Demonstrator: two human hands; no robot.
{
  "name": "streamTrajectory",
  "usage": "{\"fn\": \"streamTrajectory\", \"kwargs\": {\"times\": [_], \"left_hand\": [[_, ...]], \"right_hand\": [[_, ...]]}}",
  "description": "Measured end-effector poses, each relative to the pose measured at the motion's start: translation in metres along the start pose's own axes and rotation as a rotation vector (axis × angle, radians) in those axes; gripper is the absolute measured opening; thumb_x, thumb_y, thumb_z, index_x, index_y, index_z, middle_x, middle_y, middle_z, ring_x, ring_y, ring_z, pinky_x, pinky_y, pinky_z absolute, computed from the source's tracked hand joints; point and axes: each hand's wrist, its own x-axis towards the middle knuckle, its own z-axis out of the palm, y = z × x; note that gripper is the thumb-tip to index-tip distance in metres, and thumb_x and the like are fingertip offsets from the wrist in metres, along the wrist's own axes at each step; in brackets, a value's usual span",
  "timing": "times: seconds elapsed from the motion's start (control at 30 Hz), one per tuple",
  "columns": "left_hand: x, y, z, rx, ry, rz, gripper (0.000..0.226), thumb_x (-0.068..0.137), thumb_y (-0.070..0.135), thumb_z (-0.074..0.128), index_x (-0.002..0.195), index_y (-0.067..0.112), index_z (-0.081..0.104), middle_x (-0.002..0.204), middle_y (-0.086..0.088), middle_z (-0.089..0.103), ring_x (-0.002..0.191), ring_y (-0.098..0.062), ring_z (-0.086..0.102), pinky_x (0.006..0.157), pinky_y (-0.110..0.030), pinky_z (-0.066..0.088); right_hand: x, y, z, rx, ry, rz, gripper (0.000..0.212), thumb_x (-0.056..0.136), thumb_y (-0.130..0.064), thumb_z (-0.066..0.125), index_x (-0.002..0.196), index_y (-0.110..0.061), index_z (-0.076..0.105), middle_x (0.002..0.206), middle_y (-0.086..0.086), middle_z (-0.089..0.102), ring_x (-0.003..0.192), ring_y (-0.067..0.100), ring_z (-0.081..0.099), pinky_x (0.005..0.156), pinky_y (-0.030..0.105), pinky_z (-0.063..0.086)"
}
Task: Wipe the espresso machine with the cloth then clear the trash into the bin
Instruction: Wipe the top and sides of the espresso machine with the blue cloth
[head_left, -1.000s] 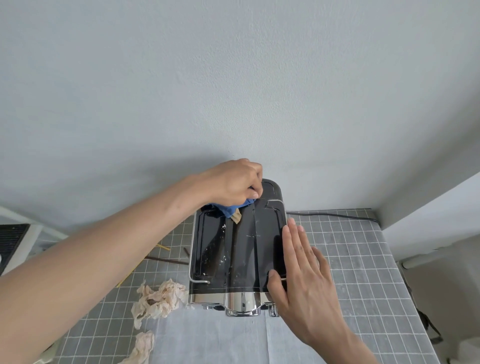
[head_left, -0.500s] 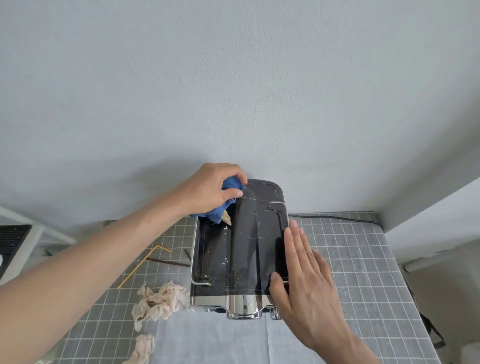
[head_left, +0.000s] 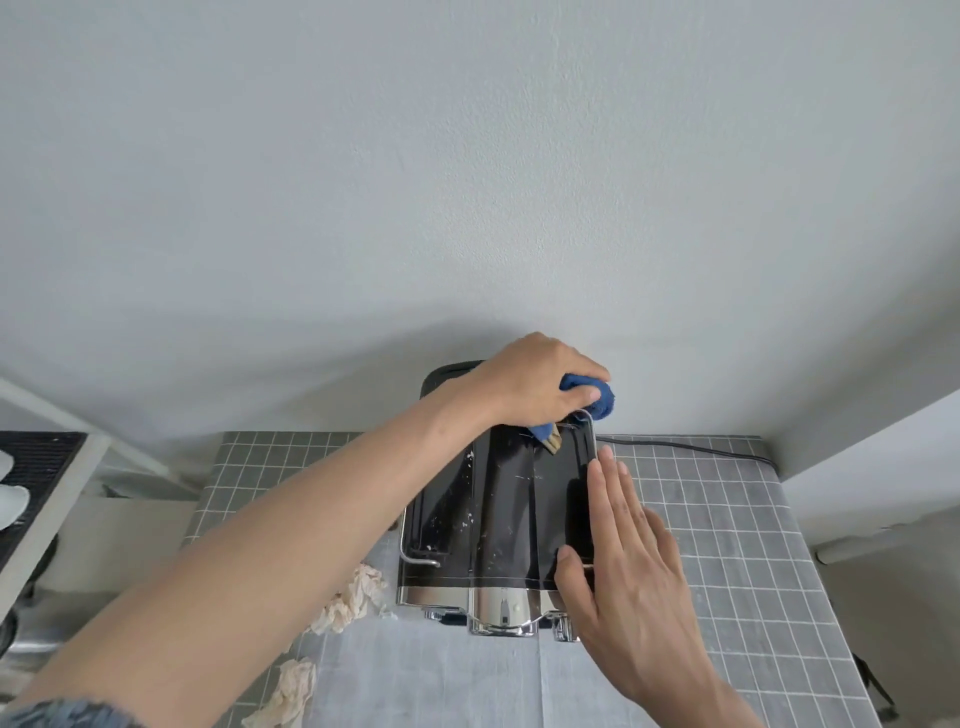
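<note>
Left hand (head_left: 535, 382) gripping blue cloth (head_left: 595, 397) atop espresso machine (head_left: 498, 499), right hand (head_left: 623, 551) flat, open, bracing.

- A plain pale grey wall (head_left: 467, 182) fills the upper view, evenly lit with a soft shadow low at its middle.
- A table under a grey grid-patterned cloth (head_left: 727, 519) stands against it.
- A black cable (head_left: 691, 448) runs along the table's back edge.
- A white frame (head_left: 57, 499) with a dark ribbed mat (head_left: 36, 462) sits at left.
</note>
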Motion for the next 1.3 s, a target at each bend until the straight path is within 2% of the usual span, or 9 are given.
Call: {"fn": "streamTrajectory", "kwargs": {"times": [0.07,0.17,0.3,0.47,0.73,0.87,0.97,1.1,1.3], "left_hand": [[-0.006,-0.011,-0.010,0.091,-0.012,-0.005,0.022,0.097,0.035,0.054,0.108,0.030,0.073,0.096,0.010,0.076,0.088,-0.014,0.065,0.084,-0.036,0.053],[-0.025,-0.029,-0.025,0.079,0.056,-0.062,0.024,0.098,0.028,0.061,0.117,0.028,0.076,0.118,0.011,0.076,0.113,-0.012,0.068,0.099,-0.035,0.052],[-0.056,-0.063,-0.050,0.125,0.049,-0.154,0.023,0.096,0.021,0.063,0.111,0.023,0.079,0.113,0.005,0.078,0.110,-0.020,0.070,0.099,-0.042,0.054],[-0.081,-0.081,-0.066,0.196,-0.008,-0.224,0.029,0.099,0.015,0.064,0.126,0.021,0.074,0.134,0.008,0.068,0.131,-0.012,0.059,0.114,-0.038,0.043],[-0.046,-0.051,-0.044,0.135,0.049,-0.166,0.026,0.103,0.020,0.061,0.125,0.026,0.074,0.128,0.007,0.073,0.123,-0.018,0.063,0.104,-0.039,0.049],[-0.032,-0.047,-0.032,0.121,0.060,-0.162,0.025,0.103,0.029,0.060,0.124,0.031,0.072,0.123,0.011,0.074,0.118,-0.017,0.065,0.100,-0.039,0.050],[-0.025,-0.042,-0.022,0.089,0.121,-0.130,0.029,0.100,0.030,0.064,0.129,0.028,0.068,0.126,0.010,0.071,0.117,-0.016,0.064,0.100,-0.040,0.050],[-0.015,-0.026,-0.009,0.069,0.054,0.017,0.020,0.099,0.028,0.063,0.115,0.022,0.073,0.115,0.009,0.072,0.108,-0.011,0.063,0.096,-0.042,0.050],[-0.031,-0.039,-0.017,0.122,0.017,0.010,0.026,0.105,0.032,0.053,0.121,0.025,0.073,0.129,0.013,0.068,0.121,-0.012,0.059,0.103,-0.041,0.047]], "right_hand": [[0.000,-0.001,-0.002,-0.015,0.009,0.002,0.080,0.100,-0.047,0.031,0.167,-0.019,-0.004,0.175,-0.007,-0.013,0.161,0.010,-0.008,0.128,0.048,0.021],[-0.002,-0.002,-0.002,-0.034,0.002,0.006,0.080,0.101,-0.048,0.029,0.167,-0.020,-0.007,0.174,-0.008,-0.015,0.160,0.010,-0.010,0.129,0.048,0.019],[-0.002,-0.002,-0.002,-0.026,-0.009,0.008,0.080,0.101,-0.049,0.027,0.166,-0.022,-0.010,0.173,-0.010,-0.019,0.159,0.008,-0.014,0.130,0.046,0.016],[0.000,-0.002,-0.004,-0.008,-0.010,0.008,0.080,0.100,-0.048,0.028,0.166,-0.021,-0.007,0.174,-0.010,-0.016,0.160,0.007,-0.012,0.129,0.046,0.018],[0.000,0.000,-0.006,-0.107,-0.056,0.003,0.080,0.101,-0.051,0.023,0.166,-0.019,-0.011,0.173,-0.006,-0.020,0.159,0.009,-0.017,0.130,0.048,0.015],[0.008,-0.005,-0.008,-0.200,-0.045,0.016,0.078,0.103,-0.053,0.023,0.166,-0.010,0.007,0.175,0.009,-0.003,0.162,0.022,-0.005,0.127,0.054,0.022],[0.026,-0.011,-0.009,-0.220,-0.054,0.017,0.078,0.104,-0.055,0.019,0.166,-0.008,0.010,0.174,0.011,-0.005,0.162,0.025,-0.006,0.128,0.055,0.020],[0.039,-0.014,-0.011,-0.226,-0.082,0.012,0.081,0.104,-0.058,0.013,0.165,-0.008,-0.005,0.172,0.010,-0.020,0.160,0.023,-0.016,0.130,0.053,0.010],[0.036,-0.013,-0.011,-0.198,-0.096,0.040,0.080,0.104,-0.058,0.008,0.164,-0.010,-0.014,0.171,0.005,-0.026,0.158,0.017,-0.024,0.131,0.052,0.006]]}}
